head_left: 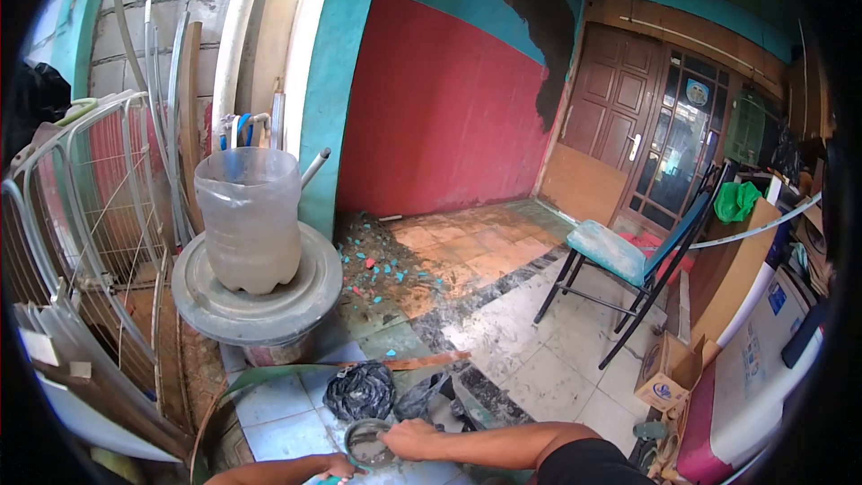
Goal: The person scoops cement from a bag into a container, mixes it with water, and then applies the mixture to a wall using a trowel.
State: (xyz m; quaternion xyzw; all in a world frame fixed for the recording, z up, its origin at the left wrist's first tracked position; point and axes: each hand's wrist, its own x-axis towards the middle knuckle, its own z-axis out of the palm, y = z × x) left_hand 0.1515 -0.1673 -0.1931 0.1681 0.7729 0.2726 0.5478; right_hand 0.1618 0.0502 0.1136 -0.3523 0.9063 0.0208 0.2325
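Observation:
Low in the view, a small round dark bowl [368, 445] holds something grey and wet-looking. My right hand [413, 440] is closed at the bowl's right rim, with the fingertips partly hidden. To the lower left of the bowl, my left hand [338, 465] is closed around a teal, handle-like piece [330, 480], most of which falls below the picture's edge. Just beyond the bowl lie a crumpled black plastic bag [359, 390] and a second dark bag [433, 400] that sags open.
On a round grey lid [193, 292] stands a cut plastic water jug [253, 224] with cloudy liquid. Rubble [382, 262] lies along the wall. A folding chair [606, 251] stands right, near a cardboard box [666, 373]. A white wire rack [99, 189] stands left.

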